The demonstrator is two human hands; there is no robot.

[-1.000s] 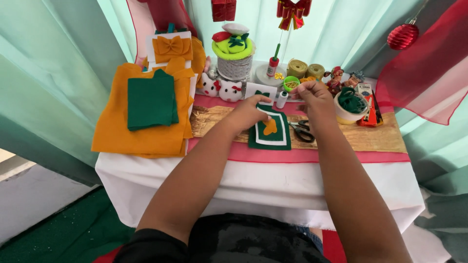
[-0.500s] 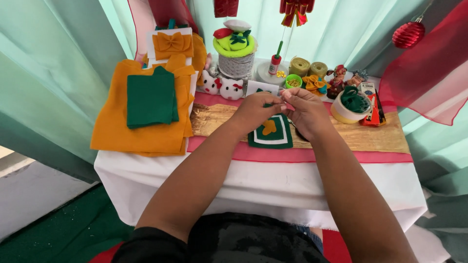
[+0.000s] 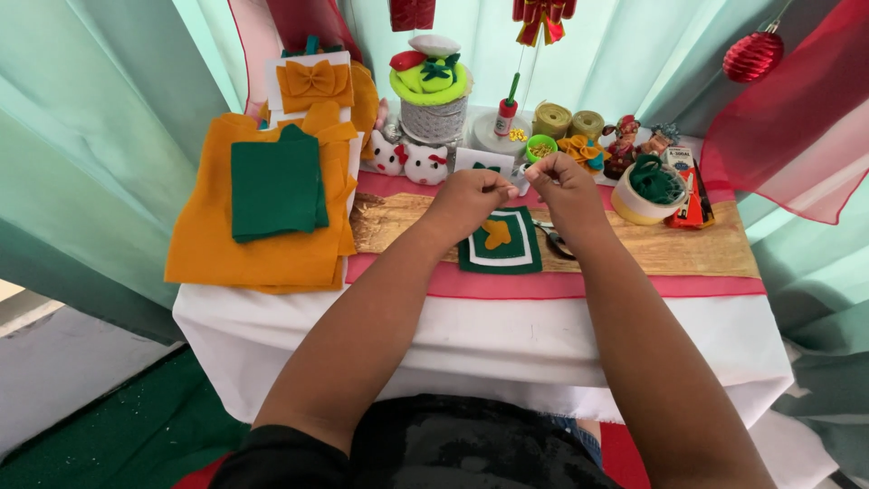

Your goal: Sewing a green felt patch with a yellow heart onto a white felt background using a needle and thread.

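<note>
Left hand (image 3: 472, 195) and right hand (image 3: 563, 184) meet fingertip to fingertip, pinched narrow on something too small to identify, directly above the green felt square (image 3: 501, 241) with its orange centre piece, both equally near.

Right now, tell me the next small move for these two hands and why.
Probably lower both hands to the green felt square. The left hand and right hand are pinched together just above it, apparently on something too small to make out, and the square with its orange shape lies directly below.
</note>
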